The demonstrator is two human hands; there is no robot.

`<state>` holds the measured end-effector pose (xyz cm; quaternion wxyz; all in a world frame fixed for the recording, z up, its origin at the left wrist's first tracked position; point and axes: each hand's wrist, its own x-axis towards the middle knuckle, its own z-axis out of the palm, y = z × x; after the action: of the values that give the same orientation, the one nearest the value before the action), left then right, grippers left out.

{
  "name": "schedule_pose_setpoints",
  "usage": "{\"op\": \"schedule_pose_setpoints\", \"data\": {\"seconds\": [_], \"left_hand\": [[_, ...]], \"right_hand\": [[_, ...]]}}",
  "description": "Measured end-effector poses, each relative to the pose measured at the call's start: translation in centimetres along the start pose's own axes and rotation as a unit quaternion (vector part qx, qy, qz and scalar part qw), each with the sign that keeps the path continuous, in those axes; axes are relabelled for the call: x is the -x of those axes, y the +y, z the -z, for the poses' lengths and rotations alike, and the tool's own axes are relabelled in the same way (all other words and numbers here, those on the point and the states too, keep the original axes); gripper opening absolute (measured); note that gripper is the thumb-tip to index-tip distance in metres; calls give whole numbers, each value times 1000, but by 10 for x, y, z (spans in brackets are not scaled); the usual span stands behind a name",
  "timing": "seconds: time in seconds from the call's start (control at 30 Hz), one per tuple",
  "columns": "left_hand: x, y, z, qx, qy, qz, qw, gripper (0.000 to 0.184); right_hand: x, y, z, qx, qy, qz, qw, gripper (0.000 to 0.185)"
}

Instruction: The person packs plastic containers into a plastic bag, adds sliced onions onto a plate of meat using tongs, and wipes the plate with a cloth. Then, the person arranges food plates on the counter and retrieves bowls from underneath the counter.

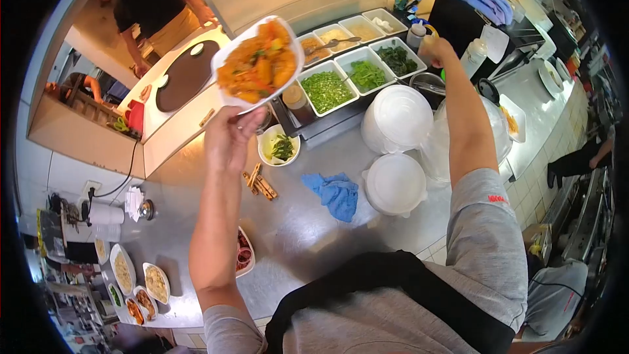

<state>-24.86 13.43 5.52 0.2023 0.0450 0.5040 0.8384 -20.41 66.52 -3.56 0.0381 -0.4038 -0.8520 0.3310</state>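
Observation:
My left hand (pixel 229 136) is raised over the counter, its fingers gripping the near edge of a tilted white dish. Orange-sauced food with red and green pieces (pixel 259 62) fills that dish (pixel 296 34). My right hand (pixel 438 51) reaches to the back right, fingers curled. Whatever it may be holding is too small to make out. Close to it stand a small white-topped bottle (pixel 416 35), a metal container (pixel 429 82) and a white squeeze bottle (pixel 473 58). White tubs of chopped scallions (pixel 323 90), green leaves (pixel 367 75) and dark greens (pixel 397 60) lie between my hands.
White lidded tubs (pixel 397 118) (pixel 395 185) stand right of a blue cloth (pixel 334 195). A bowl of greens (pixel 282 148) and clothespins (pixel 260 182) are nearer the left. Several filled dishes (pixel 156 282) occupy the lower left. Another person (pixel 157 10) is beyond the pass-through opening.

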Motion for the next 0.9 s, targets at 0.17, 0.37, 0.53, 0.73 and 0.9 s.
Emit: {"op": "schedule_pose_setpoints", "data": {"seconds": [0.17,0.37,0.53,0.73,0.9], "left_hand": [[16,-26,-36,-9,-49,51,997,28],[21,-60,-56,-36,-82,104,991,28],[25,-76,-60,-65,-79,117,988,26],[29,-80,-59,-87,-58,107,989,25],[31,-80,-61,-87,-64,98,989,25]], "right_hand": [[20,-15,10,125,221,75,964,63],[110,-107,80,-113,257,345,896,62],[165,-142,67,230,159,523,805,48],[257,-171,57,506,31,463,727,32],[261,-166,53,410,17,517,751,27]]}}
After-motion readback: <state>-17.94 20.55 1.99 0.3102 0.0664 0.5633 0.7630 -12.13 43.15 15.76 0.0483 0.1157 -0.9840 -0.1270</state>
